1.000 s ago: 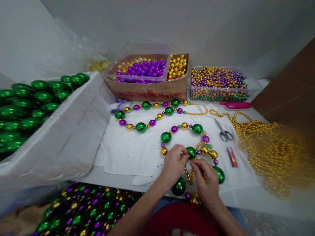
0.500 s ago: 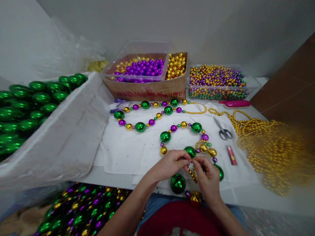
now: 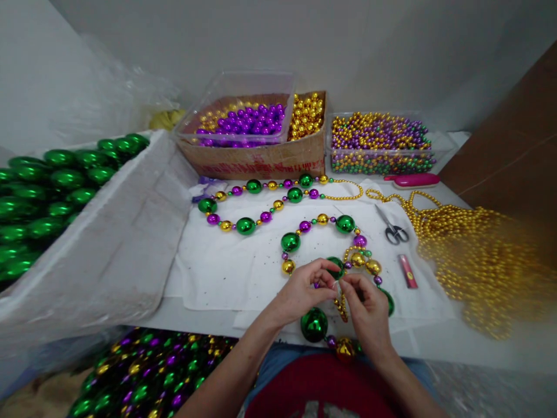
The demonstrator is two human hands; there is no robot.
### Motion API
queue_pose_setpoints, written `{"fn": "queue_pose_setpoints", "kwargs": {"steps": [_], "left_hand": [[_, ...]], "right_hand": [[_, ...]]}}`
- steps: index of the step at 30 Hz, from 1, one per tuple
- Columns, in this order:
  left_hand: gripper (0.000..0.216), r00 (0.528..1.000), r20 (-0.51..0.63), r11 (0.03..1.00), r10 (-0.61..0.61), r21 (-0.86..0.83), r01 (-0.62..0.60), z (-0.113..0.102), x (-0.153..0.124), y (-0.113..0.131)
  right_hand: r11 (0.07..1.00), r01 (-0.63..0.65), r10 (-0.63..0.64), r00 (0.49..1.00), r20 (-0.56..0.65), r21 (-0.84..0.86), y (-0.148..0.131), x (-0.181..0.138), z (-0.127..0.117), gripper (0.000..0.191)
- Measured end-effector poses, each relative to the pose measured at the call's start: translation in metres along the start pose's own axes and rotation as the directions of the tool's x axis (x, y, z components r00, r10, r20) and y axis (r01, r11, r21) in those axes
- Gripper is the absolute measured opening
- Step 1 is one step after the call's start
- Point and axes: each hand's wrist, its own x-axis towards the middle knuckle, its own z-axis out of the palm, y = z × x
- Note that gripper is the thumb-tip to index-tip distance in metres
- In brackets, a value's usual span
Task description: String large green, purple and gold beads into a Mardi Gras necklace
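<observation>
My right hand (image 3: 369, 305) pinches a thin white string (image 3: 336, 284) between thumb and fingertips, above the near edge of the table. Close beside it is my left hand (image 3: 307, 290), its thumb and index finger parted around a small loop of that string. Below the fingers hangs a short length of small gold beads (image 3: 342, 306). Around both hands curves a necklace of large green, gold and purple beads (image 3: 314, 324), partly covered by the fingers. A second beaded necklace (image 3: 246, 226) lies farther back on the white cloth (image 3: 217, 267).
Scissors (image 3: 395, 233) and a red lighter (image 3: 408, 271) lie at the right, near a heap of gold bead chain (image 3: 483, 261). Behind stand a cardboard box (image 3: 256, 164) and a clear bin of small beads (image 3: 380, 142). A foam box (image 3: 143, 232) of green beads is at the left.
My left thumb and index finger have parted from a pinch at the string. The right hand keeps its pinch. The view has shifted slightly.
</observation>
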Motion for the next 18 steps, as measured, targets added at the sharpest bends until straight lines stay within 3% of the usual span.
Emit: {"fn": "queue_pose_setpoints", "kwargs": {"steps": [5,10,18], "left_hand": [[0.017,0.994,-0.1,0.994,-0.034,-0.108,0.023,0.002,0.006,-0.008],[0.014,0.978,-0.205,0.986,-0.048,-0.168,0.013,0.002,0.01,-0.015],[0.029,0.992,-0.036,0.803,-0.121,-0.591,0.077,-0.012,0.011,-0.022]], "right_hand": [[1.0,-0.008,0.008,1.0,0.008,-0.022,-0.001,0.0,0.0,0.017],[0.999,-0.023,0.024,0.999,0.038,-0.032,0.001,0.0,0.001,0.018],[0.996,-0.079,0.077,0.996,0.05,0.044,0.004,0.004,0.002,0.019]]}}
